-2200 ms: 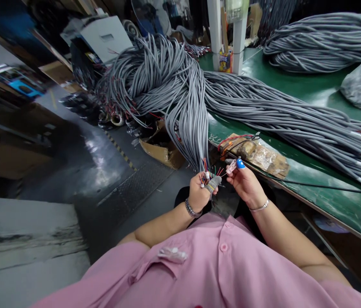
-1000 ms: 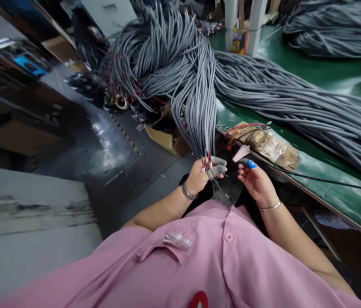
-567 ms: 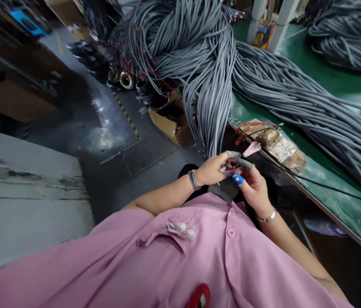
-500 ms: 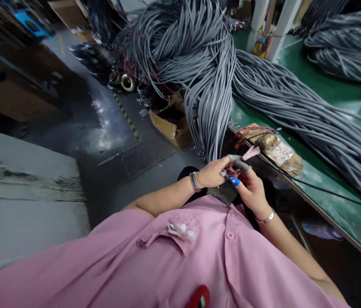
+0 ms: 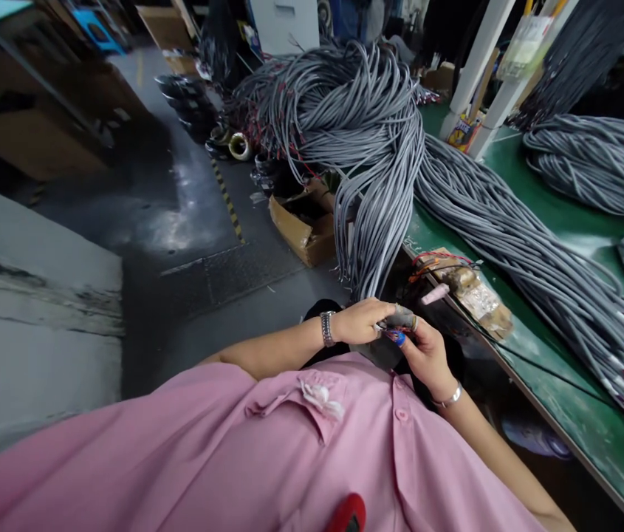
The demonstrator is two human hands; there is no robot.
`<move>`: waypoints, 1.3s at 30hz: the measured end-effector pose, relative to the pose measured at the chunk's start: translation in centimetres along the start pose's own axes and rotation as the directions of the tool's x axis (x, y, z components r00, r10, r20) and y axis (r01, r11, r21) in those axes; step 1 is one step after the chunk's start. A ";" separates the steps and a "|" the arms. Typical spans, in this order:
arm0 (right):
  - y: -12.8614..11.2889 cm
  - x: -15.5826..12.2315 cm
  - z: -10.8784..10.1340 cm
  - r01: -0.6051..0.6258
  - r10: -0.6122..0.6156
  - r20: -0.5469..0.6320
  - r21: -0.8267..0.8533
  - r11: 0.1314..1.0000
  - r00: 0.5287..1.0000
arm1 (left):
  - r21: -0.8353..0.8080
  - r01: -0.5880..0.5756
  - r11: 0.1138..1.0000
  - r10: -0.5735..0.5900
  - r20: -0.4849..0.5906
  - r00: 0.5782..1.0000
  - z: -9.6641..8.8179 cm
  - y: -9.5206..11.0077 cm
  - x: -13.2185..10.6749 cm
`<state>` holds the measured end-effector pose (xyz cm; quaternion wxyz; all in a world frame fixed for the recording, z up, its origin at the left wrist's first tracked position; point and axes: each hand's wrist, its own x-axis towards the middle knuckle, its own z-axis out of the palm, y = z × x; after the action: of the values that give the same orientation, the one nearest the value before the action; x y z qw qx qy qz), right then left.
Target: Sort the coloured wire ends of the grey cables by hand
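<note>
My left hand (image 5: pixel 359 322), with a metal watch at the wrist, is closed in front of my waist on the thin coloured wires at a grey cable's end. My right hand (image 5: pixel 427 356) meets it from the right, thumb and fingers pinched on the same wires. Grey coverings wrap some fingertips, and blue tape is around the right thumb. The fingers hide most of the wire ends. Just beyond the hands, a thick bundle of grey cables (image 5: pixel 378 229) hangs over the table edge.
More grey cables (image 5: pixel 503 214) lie along the green table (image 5: pixel 555 369) on the right. A taped wooden block (image 5: pixel 475 292) with wires sits at its edge. An open cardboard box (image 5: pixel 303 233) stands on the floor, and a grey cabinet (image 5: pixel 40 318) is at left.
The view has tilted up, so the surroundings sit lower in the picture. My hands stay together on the wires, and the right fingers have straightened and drawn in closer to the left ones.
</note>
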<state>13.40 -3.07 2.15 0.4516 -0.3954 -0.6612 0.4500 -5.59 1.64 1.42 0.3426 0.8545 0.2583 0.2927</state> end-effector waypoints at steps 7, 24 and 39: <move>1.3 -1.3 -1.3 -0.103 0.109 -0.108 0.061 0.993 0.988 | -0.051 -0.040 0.998 0.036 -0.091 0.995 -2.1 1.6 -1.3; -1.1 -1.2 -1.7 -0.102 0.137 -0.177 0.193 0.976 0.975 | 0.288 0.011 0.957 0.025 -0.123 0.992 -1.1 1.2 -0.8; -1.1 -0.3 -0.4 -0.158 0.319 -0.239 0.516 0.842 0.917 | 0.537 -0.001 0.844 -0.012 0.020 1.000 -0.8 0.9 1.8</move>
<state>13.74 -3.59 3.24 0.5756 -0.4159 -0.3907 0.5858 -4.69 2.56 3.15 0.0937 0.9187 0.3284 0.1983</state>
